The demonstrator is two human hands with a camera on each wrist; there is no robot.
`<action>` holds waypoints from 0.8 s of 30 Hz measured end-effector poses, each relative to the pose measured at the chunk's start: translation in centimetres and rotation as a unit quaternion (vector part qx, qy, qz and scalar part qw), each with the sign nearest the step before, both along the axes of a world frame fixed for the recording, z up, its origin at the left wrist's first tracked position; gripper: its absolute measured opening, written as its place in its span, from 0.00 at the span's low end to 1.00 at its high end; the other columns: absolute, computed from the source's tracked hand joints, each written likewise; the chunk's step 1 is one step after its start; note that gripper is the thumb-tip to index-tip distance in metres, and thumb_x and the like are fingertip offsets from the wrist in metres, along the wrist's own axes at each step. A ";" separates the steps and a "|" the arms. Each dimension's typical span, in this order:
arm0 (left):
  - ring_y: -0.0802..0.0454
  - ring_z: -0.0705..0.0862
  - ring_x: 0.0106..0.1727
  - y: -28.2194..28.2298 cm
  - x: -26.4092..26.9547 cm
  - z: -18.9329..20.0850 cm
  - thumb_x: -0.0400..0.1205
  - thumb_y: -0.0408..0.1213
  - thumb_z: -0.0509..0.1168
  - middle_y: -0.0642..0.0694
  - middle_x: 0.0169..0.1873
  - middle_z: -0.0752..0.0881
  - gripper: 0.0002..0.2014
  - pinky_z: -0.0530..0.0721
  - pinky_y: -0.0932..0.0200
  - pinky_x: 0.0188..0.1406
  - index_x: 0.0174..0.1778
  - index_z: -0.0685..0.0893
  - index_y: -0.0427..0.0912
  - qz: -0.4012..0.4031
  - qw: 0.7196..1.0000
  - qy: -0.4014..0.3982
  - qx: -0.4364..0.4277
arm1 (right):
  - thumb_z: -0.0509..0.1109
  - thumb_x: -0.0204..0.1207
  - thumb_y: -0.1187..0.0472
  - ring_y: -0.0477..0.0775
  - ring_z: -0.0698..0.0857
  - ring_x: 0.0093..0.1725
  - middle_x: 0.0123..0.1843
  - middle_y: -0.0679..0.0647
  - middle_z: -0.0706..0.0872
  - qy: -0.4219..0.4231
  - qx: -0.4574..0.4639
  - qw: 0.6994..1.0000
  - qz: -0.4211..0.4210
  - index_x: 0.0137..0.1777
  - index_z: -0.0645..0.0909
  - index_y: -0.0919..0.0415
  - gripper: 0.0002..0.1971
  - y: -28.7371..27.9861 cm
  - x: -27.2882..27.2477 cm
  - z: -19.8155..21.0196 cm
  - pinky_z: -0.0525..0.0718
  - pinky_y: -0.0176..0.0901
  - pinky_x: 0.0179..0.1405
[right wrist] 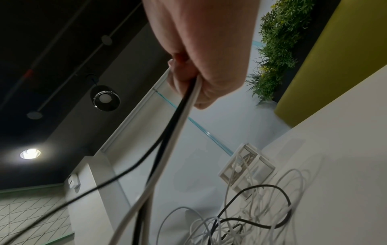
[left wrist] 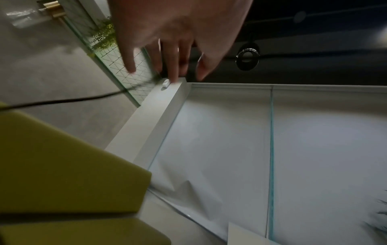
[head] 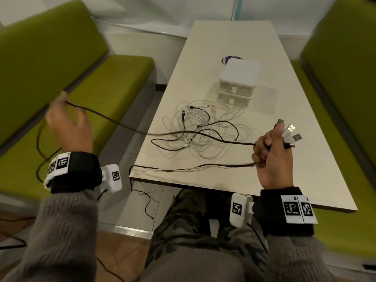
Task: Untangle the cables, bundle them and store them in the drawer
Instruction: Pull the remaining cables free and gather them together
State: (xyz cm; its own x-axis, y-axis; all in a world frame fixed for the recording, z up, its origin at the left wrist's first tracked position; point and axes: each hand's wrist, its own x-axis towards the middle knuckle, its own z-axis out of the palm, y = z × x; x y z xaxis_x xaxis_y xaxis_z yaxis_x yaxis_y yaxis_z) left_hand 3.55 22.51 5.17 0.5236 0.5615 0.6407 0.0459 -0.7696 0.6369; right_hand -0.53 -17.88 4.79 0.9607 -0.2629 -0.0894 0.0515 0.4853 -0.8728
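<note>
While R hand clamps the USB plug ends, L hand draws a black cable clear of the tangle.
R fist is closed on several leads near the tabletop's front-right edge; L fingers look loosely pinched on the cable, out past the left edge, blurry. Tangle sits mid-table, drawer unit just behind, both drawers closed. Imo pull slow, lift snags, don't tighten knots. No legible text, only wrist marker codes.
</note>
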 end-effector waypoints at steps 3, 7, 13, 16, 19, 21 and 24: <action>0.34 0.82 0.51 0.1 0.4 -2.0 0.81 0.29 0.59 0.30 0.48 0.83 0.17 0.77 0.43 0.55 0.66 0.78 0.36 -0.082 0.955 0.274 -0.073 | 0.56 0.85 0.45 0.42 0.60 0.19 0.20 0.44 0.64 0.005 -0.012 1.000 0.010 0.29 0.65 0.55 0.23 0.5 0.1 0.0 0.57 0.32 0.16; 0.46 0.83 0.44 -3.6 0.1 -2.9 0.81 0.31 0.61 0.40 0.42 0.88 0.15 0.81 0.52 0.55 0.64 0.80 0.42 -0.198 0.904 0.366 -0.098 | 0.65 0.80 0.51 0.41 0.59 0.21 0.21 0.44 0.64 -0.005 -0.014 0.999 0.042 0.31 0.67 0.54 0.17 1.8 0.0 -0.3 0.55 0.32 0.17; 0.61 0.85 0.46 -16.6 -2.6 2.0 0.80 0.38 0.67 0.54 0.43 0.87 0.05 0.81 0.65 0.48 0.51 0.85 0.47 -0.472 0.863 0.179 -0.037 | 0.60 0.66 0.75 0.41 0.61 0.22 0.25 0.45 0.68 -0.006 -0.006 0.994 0.106 0.37 0.69 0.56 0.12 3.7 -0.1 -0.7 0.57 0.31 0.18; 0.59 0.83 0.45 -21.9 -3.5 2.9 0.78 0.36 0.70 0.51 0.43 0.87 0.05 0.81 0.63 0.48 0.48 0.86 0.42 -0.557 0.822 0.121 -0.011 | 0.59 0.71 0.74 0.41 0.66 0.23 0.27 0.49 0.70 0.000 -0.065 0.992 0.109 0.37 0.74 0.57 0.11 4.3 -0.4 -0.7 0.61 0.34 0.23; 0.59 0.81 0.43 -24.8 -3.7 2.6 0.75 0.36 0.73 0.48 0.40 0.86 0.06 0.80 0.64 0.47 0.44 0.88 0.39 -0.585 0.804 0.110 0.005 | 0.59 0.65 0.62 0.46 0.71 0.28 0.31 0.54 0.72 0.003 -0.139 0.985 0.103 0.37 0.76 0.56 0.05 4.8 -0.3 -0.8 0.69 0.41 0.29; 0.58 0.81 0.41 -25.5 -3.5 2.4 0.72 0.38 0.75 0.48 0.39 0.86 0.08 0.80 0.62 0.46 0.42 0.87 0.39 -0.582 0.803 0.132 0.007 | 0.60 0.68 0.61 0.48 0.75 0.32 0.32 0.53 0.75 0.001 -0.192 0.976 0.100 0.38 0.75 0.55 0.03 4.7 -0.1 -1.2 0.73 0.44 0.34; 0.58 0.82 0.40 -25.2 -2.7 2.9 0.68 0.41 0.78 0.49 0.39 0.87 0.11 0.81 0.60 0.46 0.42 0.87 0.41 -0.577 0.789 0.208 0.030 | 0.58 0.71 0.70 0.42 0.73 0.27 0.30 0.48 0.78 -0.043 -0.225 0.966 0.116 0.45 0.76 0.59 0.09 4.4 -0.3 -1.8 0.71 0.38 0.26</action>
